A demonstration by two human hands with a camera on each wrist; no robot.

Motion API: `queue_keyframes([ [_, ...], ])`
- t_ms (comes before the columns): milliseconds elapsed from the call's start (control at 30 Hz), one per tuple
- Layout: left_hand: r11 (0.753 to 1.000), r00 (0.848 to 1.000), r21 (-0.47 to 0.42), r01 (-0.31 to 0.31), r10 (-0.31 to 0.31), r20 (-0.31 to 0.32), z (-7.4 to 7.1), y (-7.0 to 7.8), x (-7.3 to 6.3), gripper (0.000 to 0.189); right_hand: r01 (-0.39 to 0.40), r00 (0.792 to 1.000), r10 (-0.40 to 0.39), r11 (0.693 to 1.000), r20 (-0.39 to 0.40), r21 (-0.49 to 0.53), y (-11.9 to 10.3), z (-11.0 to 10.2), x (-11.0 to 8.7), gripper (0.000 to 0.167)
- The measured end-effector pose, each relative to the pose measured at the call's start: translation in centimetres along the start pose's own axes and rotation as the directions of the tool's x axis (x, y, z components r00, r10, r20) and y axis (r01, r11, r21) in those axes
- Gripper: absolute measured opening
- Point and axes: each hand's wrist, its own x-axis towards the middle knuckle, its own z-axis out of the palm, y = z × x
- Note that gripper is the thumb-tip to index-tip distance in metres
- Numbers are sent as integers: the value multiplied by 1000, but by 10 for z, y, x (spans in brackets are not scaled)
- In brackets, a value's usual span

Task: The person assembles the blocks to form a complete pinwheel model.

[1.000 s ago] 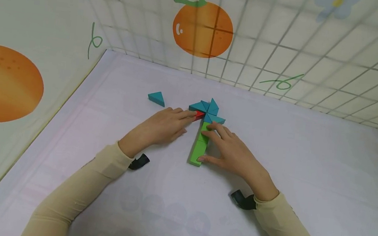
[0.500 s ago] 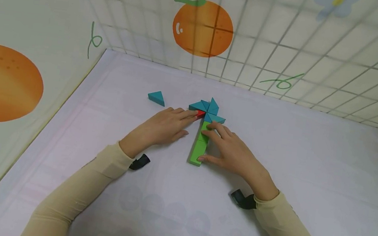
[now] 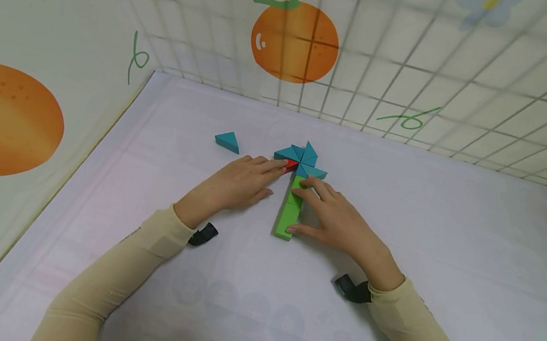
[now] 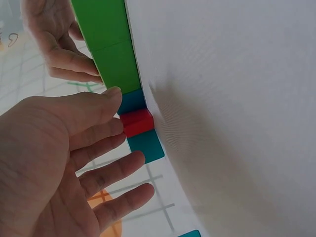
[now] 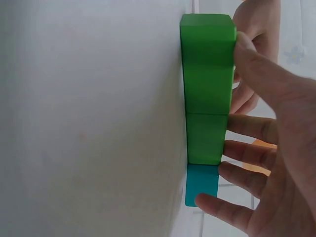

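My left hand (image 3: 244,184) reaches in from the left, fingers extended, with its fingertips touching a red triangular block (image 3: 291,164). That block lies against several blue triangular blocks (image 3: 309,156), which fan out like a pinwheel. Below the fan runs a straight row of green blocks (image 3: 288,220). My right hand (image 3: 336,220) rests lightly along this row, its thumb by the near end and its fingers near the far end. In the right wrist view, relaxed fingers (image 5: 247,175) lie along the green and blue blocks. The left wrist view shows the red block (image 4: 137,123) between blue ones.
One loose blue triangular block (image 3: 228,141) lies on the white tabletop (image 3: 449,230), left of the fan. Behind the table stands a covering with a grid and orange fruit print (image 3: 295,42). Black wrist camera mounts (image 3: 352,289) stick out from the sleeves.
The left fingertips have shifted very slightly, and the red block sits a little closer into the fan than a second ago. The right hand has stayed in place.
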Motion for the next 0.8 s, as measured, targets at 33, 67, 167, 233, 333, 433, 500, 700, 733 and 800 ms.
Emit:
queue_keyframes([
  [33, 1000, 1000, 2, 0, 0, 0, 0, 0, 0, 59, 1, 1000, -1, 1000, -1, 0, 0, 0, 0, 73],
  [67, 1000, 1000, 6, 1, -1, 1, 0, 0, 0, 59, 3, 1000, -3, 1000, -2, 1, 0, 0, 0, 73],
  [167, 1000, 1000, 14, 1, -1, 0, 0, 0, 0, 60, 7, 1000, -7, 1000, -6, 1, 0, 0, 0, 73],
  [233, 1000, 1000, 15, -1, 1, -3, 0, 0, 0, 60, 7, 1000, -7, 1000, -6, 1, 1, 0, 0, 73],
  [333, 1000, 1000, 9, -3, 3, -4, 0, -1, 0, 60, 6, 1000, -6, 1000, -4, 4, 0, 1, 0, 73],
  [433, 1000, 1000, 5, -2, 2, 1, 1, -1, 0, 61, 1, 1000, -1, 1000, -1, 6, 0, 1, -1, 72],
  [500, 1000, 1000, 5, 0, 0, 4, 2, -1, 1, 61, -2, 1000, 2, 1000, 2, 7, 0, 1, -1, 72],
  [700, 1000, 1000, -16, 8, -8, 13, 2, -2, 1, 62, -2, 1000, 2, 1000, 1, 7, 0, 0, 0, 73],
  [733, 1000, 1000, -26, 11, -11, 13, 2, -2, 1, 63, -1, 1000, 1, 1000, 0, 7, 0, 0, 0, 73],
  [800, 999, 1000, -45, 16, -16, 13, 2, -2, 1, 65, 0, 1000, 0, 1000, -1, 8, 0, 0, 0, 73],
])
